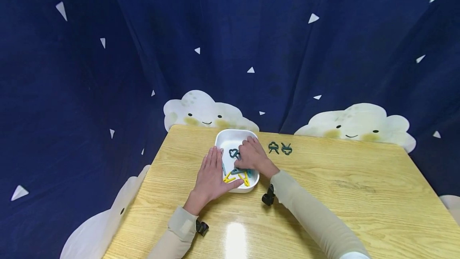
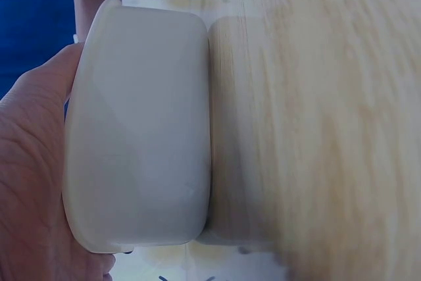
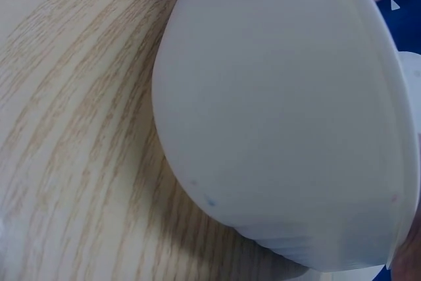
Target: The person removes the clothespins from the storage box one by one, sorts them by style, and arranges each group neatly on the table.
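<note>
A white plastic container (image 1: 238, 190) stands on the table. Inside it lie yellow clips (image 1: 244, 179), a dark green clip (image 1: 233, 153) with an outlined head, and blue-green clips (image 1: 238, 171). My left hand (image 1: 210, 179) rests along the container's left rim, fingers straight and thumb stretched over the near end. From the right, my right hand (image 1: 252, 156) reaches over the rim into the container, its fingers bent and its thumb near the blue-green clips. Its fingertips are partly hidden, so whether they pinch anything cannot be made out. Both wrist views show mostly the container's outer wall (image 2: 141, 129).
Two dark green clips, a left one (image 1: 273, 147) and a right one (image 1: 286, 149), lie side by side on the wooden table (image 1: 345, 187) right of the container. Behind the table's far edge hangs a dark blue curtain (image 1: 230, 31) with white triangles and clouds.
</note>
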Demonstrator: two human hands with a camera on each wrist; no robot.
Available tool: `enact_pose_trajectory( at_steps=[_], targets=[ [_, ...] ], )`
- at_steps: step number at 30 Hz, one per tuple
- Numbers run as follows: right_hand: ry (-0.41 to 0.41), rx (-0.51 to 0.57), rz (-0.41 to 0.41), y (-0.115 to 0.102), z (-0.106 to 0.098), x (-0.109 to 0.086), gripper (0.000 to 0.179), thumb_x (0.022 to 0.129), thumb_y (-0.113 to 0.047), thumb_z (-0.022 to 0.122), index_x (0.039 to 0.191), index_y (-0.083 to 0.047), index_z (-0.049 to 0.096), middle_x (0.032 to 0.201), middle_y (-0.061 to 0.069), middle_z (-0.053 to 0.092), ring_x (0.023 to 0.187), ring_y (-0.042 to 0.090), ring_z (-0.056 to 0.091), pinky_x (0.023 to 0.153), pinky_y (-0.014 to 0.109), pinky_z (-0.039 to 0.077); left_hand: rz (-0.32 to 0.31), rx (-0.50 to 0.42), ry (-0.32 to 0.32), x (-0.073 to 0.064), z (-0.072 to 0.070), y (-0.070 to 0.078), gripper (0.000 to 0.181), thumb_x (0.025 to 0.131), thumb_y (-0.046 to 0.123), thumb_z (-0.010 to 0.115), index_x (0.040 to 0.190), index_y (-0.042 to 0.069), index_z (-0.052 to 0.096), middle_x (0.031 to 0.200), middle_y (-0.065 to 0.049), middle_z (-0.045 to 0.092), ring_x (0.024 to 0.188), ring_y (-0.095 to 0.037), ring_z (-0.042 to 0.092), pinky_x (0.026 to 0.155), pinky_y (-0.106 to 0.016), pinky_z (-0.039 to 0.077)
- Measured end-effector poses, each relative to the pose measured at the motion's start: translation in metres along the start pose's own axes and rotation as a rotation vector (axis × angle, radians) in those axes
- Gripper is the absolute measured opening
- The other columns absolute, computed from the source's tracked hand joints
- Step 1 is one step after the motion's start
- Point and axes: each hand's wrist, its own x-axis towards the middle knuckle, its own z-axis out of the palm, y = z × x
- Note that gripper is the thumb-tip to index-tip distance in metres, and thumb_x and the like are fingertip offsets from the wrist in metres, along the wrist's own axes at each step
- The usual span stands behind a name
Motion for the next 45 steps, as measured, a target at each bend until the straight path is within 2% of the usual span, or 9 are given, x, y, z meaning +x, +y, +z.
enact_pose_trajectory(
  at_steps=[8, 14, 17, 20, 22, 31, 38, 45],
  targets=[
    [-0.005, 0.050, 0.003, 0.0004, -0.0005, -0.0010, 0.040, 0.083, -0.053, 0.074, 0.068, -0.018, 0.064, 0.075, -0.002, 0.055, 0.085, 0.024, 0.043, 0.091, 0.042, 0.037, -0.006, 0.000, -0.014, 0.0002, 0.0000, -0.0005, 0.133, 0.080, 0.096, 0.042, 0.165, -0.003, 0.016, 0.173, -0.023, 0.010, 0.162, -0.033, 0.005, 0.130, -0.049, 0.014],
    [0.000, 0.058, -0.018, 0.0005, 0.0007, -0.0007, 0.043, 0.085, -0.060, 0.075, 0.071, -0.020, 0.064, 0.074, -0.005, 0.055, 0.084, 0.022, 0.043, 0.093, 0.043, 0.038, 0.002, -0.001, -0.002, -0.0006, -0.0003, -0.0002, 0.132, 0.081, 0.096, 0.043, 0.165, -0.003, 0.017, 0.173, -0.024, 0.012, 0.161, -0.036, 0.012, 0.129, -0.050, 0.016],
    [0.013, 0.053, -0.012, 0.0005, 0.0013, -0.0003, 0.049, 0.084, -0.064, 0.074, 0.086, -0.016, 0.068, 0.083, -0.001, 0.061, 0.090, 0.023, 0.047, 0.096, 0.043, 0.039, 0.002, -0.004, -0.002, -0.0007, -0.0007, 0.0000, 0.132, 0.081, 0.095, 0.044, 0.165, -0.003, 0.017, 0.173, -0.024, 0.012, 0.161, -0.037, 0.012, 0.129, -0.050, 0.016],
    [0.027, 0.053, 0.000, 0.0004, 0.0020, -0.0007, 0.063, 0.083, -0.069, 0.072, 0.106, -0.010, 0.070, 0.100, 0.005, 0.067, 0.101, 0.026, 0.051, 0.101, 0.045, 0.039, 0.005, -0.008, 0.003, -0.0008, -0.0007, -0.0001, 0.132, 0.080, 0.095, 0.045, 0.164, -0.003, 0.019, 0.172, -0.024, 0.013, 0.161, -0.037, 0.012, 0.129, -0.051, 0.017],
    [0.027, 0.044, 0.004, 0.0003, 0.0027, -0.0007, 0.069, 0.083, -0.071, 0.071, 0.113, -0.008, 0.070, 0.107, 0.007, 0.067, 0.105, 0.027, 0.051, 0.104, 0.046, 0.038, 0.008, -0.012, 0.005, -0.0009, -0.0005, -0.0003, 0.132, 0.080, 0.095, 0.045, 0.164, -0.003, 0.019, 0.172, -0.024, 0.013, 0.161, -0.037, 0.012, 0.129, -0.051, 0.018],
    [0.014, 0.000, -0.003, 0.0003, 0.0048, -0.0002, 0.067, 0.085, -0.072, 0.069, 0.107, -0.009, 0.074, 0.103, 0.006, 0.066, 0.101, 0.026, 0.048, 0.108, 0.046, 0.037, 0.011, -0.004, 0.005, -0.0012, -0.0006, -0.0002, 0.132, 0.081, 0.095, 0.045, 0.164, -0.004, 0.018, 0.172, -0.025, 0.012, 0.160, -0.037, 0.012, 0.129, -0.051, 0.018],
    [-0.006, 0.006, -0.005, -0.0002, 0.0042, 0.0002, 0.068, 0.085, -0.072, 0.069, 0.109, -0.008, 0.074, 0.104, 0.007, 0.067, 0.102, 0.027, 0.048, 0.109, 0.046, 0.036, -0.011, -0.004, -0.026, -0.0013, -0.0025, 0.0013, 0.133, 0.081, 0.096, 0.044, 0.165, -0.002, 0.016, 0.173, -0.022, 0.009, 0.162, -0.032, 0.003, 0.130, -0.049, 0.014],
    [-0.014, 0.009, -0.006, -0.0009, 0.0010, -0.0002, 0.065, 0.085, -0.070, 0.071, 0.109, -0.011, 0.075, 0.099, 0.005, 0.065, 0.099, 0.027, 0.047, 0.108, 0.047, 0.037, -0.004, -0.001, -0.012, -0.0009, -0.0030, 0.0015, 0.133, 0.080, 0.096, 0.043, 0.165, -0.003, 0.017, 0.173, -0.023, 0.011, 0.161, -0.035, 0.009, 0.129, -0.050, 0.015]
  ],
)
